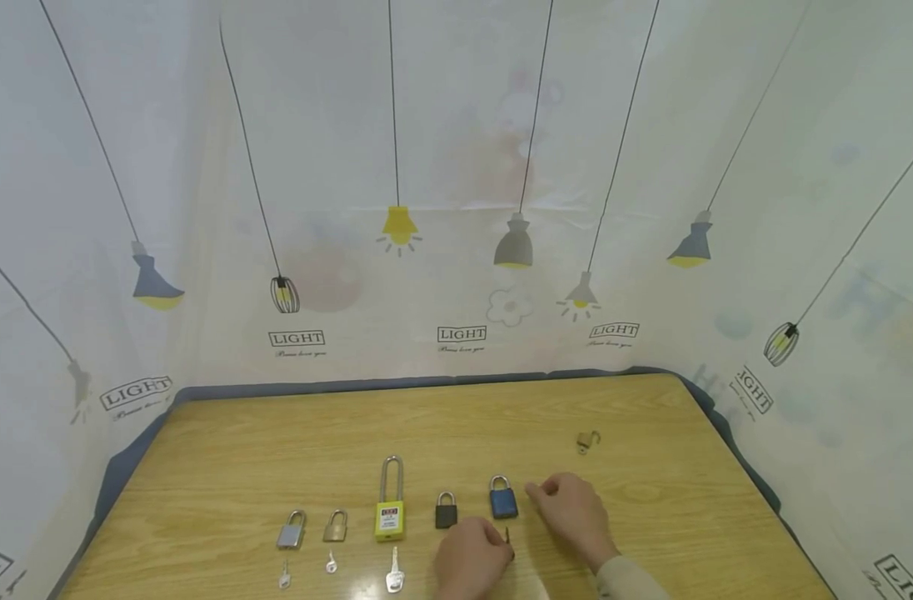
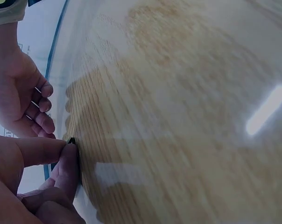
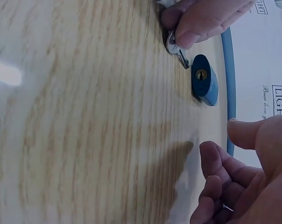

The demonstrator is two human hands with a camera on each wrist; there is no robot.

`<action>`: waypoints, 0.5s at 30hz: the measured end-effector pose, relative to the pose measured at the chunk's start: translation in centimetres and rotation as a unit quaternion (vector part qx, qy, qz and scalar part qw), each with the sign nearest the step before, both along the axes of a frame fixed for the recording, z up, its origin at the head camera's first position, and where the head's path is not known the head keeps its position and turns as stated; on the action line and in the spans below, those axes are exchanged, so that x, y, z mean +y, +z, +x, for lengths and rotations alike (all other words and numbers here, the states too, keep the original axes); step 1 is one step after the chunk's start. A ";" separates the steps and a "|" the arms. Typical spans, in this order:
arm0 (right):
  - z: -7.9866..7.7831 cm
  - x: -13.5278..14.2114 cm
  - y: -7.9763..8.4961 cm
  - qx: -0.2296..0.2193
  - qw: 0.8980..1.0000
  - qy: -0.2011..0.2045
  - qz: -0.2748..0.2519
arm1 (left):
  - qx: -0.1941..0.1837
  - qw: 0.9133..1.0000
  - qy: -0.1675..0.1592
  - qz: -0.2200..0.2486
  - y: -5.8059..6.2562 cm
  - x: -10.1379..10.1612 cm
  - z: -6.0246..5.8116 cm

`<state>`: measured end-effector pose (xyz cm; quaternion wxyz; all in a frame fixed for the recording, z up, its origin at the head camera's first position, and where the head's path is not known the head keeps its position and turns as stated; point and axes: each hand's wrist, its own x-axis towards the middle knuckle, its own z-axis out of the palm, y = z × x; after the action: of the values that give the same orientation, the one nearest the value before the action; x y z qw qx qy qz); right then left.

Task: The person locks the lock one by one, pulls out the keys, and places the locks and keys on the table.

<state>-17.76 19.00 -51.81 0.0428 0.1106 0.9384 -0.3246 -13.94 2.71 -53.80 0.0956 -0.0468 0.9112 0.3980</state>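
My left hand [image 1: 471, 560] pinches a key [image 3: 172, 44] between thumb and fingertips, just above or on the table. The key's blade points toward a blue padlock [image 1: 503, 500], whose keyhole faces it in the right wrist view [image 3: 201, 74]; a small gap separates them. To the right of that padlock is my right hand [image 1: 572, 512], fingers loosely bent, nothing held. In the left wrist view, the left fingers hide most of the key, and only a dark bit of it shows. A black padlock [image 1: 446, 511] lies just beyond the left hand.
Leftward stand a yellow long-shackle padlock [image 1: 390, 518], a brass padlock [image 1: 336, 527] and a silver padlock [image 1: 291, 532], with keys below them: [image 1: 395, 575] one large key, two smaller. An opened small padlock [image 1: 586, 442] lies at the back right. A printed curtain [image 1: 456, 167] surrounds the wooden table [image 1: 276, 433].
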 end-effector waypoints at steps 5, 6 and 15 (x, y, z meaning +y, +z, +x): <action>0.0 0.4 -0.3 0.006 1.000 0.003 0.004 | -0.001 1.000 -0.007 -0.029 0.0 0.2 -0.2; 0.0 0.4 -0.3 0.006 1.000 0.003 0.004 | -0.003 0.999 -0.007 -0.033 -0.1 0.3 -0.3; 0.0 0.7 -0.7 0.017 1.000 0.004 0.008 | 0.010 0.999 -0.009 -0.046 -0.1 0.4 -0.3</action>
<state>-17.72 19.74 -52.53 0.0274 0.1013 0.9422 -0.3183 -14.22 3.14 -53.94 0.0879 -0.0386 0.9299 0.3550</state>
